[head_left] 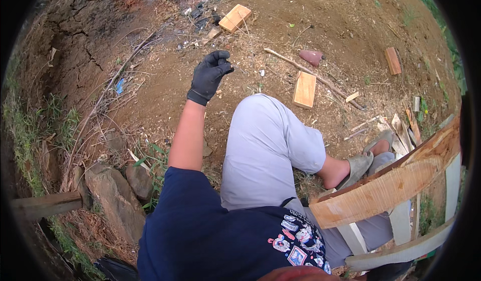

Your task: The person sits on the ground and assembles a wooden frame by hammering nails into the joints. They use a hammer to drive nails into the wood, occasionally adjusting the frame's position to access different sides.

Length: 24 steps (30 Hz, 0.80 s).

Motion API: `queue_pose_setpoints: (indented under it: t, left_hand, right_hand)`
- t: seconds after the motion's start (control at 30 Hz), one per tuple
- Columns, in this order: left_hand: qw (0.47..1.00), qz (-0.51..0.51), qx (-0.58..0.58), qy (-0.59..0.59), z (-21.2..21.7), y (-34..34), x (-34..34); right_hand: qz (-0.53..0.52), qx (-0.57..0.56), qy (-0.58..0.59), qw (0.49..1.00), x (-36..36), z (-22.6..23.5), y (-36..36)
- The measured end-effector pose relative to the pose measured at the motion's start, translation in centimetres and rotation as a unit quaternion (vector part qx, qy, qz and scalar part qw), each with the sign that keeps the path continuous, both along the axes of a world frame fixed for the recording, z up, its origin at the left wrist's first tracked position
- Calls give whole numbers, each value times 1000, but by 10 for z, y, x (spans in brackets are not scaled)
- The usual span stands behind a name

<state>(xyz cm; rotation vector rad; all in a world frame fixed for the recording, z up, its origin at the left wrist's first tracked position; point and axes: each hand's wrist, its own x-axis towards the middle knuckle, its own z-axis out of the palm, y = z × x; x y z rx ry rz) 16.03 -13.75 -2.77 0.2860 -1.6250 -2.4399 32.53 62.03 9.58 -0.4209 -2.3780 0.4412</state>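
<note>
Black-gloved left hand [210,75] is held out over bare soil, fingers loosely curled, nothing gripped. Farther off lies a pale rectangular wooden block [234,18]; right hand is unseen.

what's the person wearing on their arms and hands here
The left hand wears a black work glove with a snug knit cuff that ends at the wrist. Below it the forearm is bare up to a short dark navy T-shirt sleeve at the upper arm. The right hand and arm are not in view, so nothing can be said of what they wear.
</note>
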Motion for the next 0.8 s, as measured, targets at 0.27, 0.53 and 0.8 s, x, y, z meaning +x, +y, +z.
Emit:
queue_pose_setpoints:
  t: [0.27, 0.53, 0.8]
  left_hand:
    - [992, 21, -126, -19, 64, 17, 63]
    - [973, 89, -214, -20, 119, 42, 146]
    - [914, 73, -387, -95, 141, 72, 131]
  right_hand:
    - [127, 60, 67, 988, -66, -29, -75]
    - [189, 67, 105, 974, -88, -27, -88]
    - [129, 116, 83, 981, -59, -23, -24]
